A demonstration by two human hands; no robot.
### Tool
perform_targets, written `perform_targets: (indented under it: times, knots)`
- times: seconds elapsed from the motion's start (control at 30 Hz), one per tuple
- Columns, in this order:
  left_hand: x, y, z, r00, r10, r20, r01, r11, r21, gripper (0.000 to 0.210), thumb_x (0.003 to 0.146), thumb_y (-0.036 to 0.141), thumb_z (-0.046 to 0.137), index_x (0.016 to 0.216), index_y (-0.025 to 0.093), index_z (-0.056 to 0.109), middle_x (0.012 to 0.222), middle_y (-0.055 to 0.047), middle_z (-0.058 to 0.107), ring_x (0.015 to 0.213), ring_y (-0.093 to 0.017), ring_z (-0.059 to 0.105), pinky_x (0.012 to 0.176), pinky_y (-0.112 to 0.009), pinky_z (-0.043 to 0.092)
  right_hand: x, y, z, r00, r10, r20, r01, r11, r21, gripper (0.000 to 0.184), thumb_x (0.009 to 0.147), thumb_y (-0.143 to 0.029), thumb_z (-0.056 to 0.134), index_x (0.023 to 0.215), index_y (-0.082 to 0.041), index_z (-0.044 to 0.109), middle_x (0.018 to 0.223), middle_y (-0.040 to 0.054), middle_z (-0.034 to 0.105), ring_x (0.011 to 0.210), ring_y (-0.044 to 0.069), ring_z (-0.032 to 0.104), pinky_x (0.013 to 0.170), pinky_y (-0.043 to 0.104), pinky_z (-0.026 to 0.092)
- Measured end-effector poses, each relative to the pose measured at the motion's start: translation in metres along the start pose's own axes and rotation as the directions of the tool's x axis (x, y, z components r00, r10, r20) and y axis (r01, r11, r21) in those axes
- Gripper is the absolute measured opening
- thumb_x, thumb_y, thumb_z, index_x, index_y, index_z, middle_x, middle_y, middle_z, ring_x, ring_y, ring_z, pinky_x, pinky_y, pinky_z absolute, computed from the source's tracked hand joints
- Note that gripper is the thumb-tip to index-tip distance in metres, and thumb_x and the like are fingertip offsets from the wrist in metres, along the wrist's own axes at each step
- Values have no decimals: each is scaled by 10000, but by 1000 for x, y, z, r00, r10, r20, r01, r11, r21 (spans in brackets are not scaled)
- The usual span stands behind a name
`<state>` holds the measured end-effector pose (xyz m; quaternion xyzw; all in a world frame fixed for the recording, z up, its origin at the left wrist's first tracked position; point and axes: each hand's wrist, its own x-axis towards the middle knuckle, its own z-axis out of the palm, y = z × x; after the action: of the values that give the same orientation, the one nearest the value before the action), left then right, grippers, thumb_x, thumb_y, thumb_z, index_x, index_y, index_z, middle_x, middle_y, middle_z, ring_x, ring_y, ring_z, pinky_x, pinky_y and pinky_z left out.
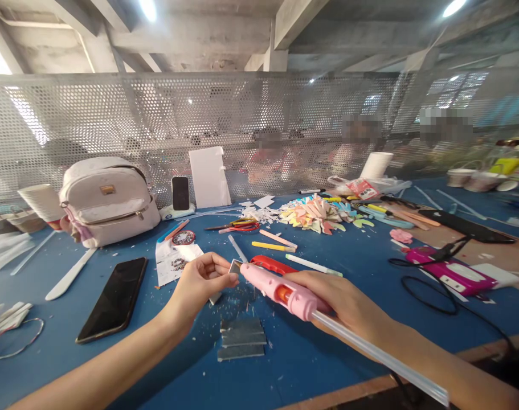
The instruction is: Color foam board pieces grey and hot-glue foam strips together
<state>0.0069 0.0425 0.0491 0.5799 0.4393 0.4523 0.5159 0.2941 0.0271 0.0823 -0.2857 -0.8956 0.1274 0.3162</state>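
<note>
Perforated screen (225, 108), concrete beams (301, 21)

The pale pink, pistol-shaped plastic glue gun (263, 278) shows an orange patch; its long, rod-shaped glue stick (381, 354) is clear. Thin rectangular strips (242, 337) are dark grey, the flat counter (165, 376) deep blue, the heaped scraps (314, 213) peach, yellow and light blue. Round holes dot the grey metal screen (165, 114).

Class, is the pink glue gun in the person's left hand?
No, the right hand grips the pink glue gun.
</note>
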Motion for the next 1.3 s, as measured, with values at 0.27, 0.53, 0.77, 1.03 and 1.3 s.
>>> perform_targets:
  times: [0.27,0.53,0.77,1.03,1.3]
  knots:
    - [-1,6,5,999,-4,-48,4,1000,-12,124,958,248,706,961,135,655,898,-4,685,809,-156,686,782,-344,591,0,-3,-1,999,-5,38,5,1000,-19,293,1010,-355,540,1259,-214,601,1027,74,770,826,217,743,699,288,562]
    - [-1,7,5,998,5,-62,-6,1000,-11,122,956,243,708,947,135,653,891,-1,683,797,-152,682,772,-337,590,3,-5,-1,999,-9,38,11,999,-49,282,1012,-320,522,1258,-204,597,1040,89,775,862,231,758,710,291,575]
    - [-1,5,4,998,20,-58,-20,1000,-3,119,955,241,710,960,136,655,907,-6,686,813,-155,685,778,-340,591,1,-4,0,999,-23,43,25,998,-56,292,1005,-304,522,1278,-217,578,1071,88,773,886,233,757,725,300,577]
    - [-2,4,6,996,37,-80,-37,999,-8,106,943,208,718,940,134,642,850,15,659,746,-134,662,708,-297,581,1,-6,-1,998,-17,63,20,998,-53,263,1021,-304,520,1265,-217,569,1055,65,763,866,212,743,711,287,551]
    - [4,1,5,985,126,-120,-127,992,-7,104,935,179,719,969,140,629,830,30,624,709,-120,632,679,-278,570,1,-5,1,998,-31,58,35,997,-62,259,1031,-303,505,1269,-217,557,1077,65,758,884,209,740,722,278,539]
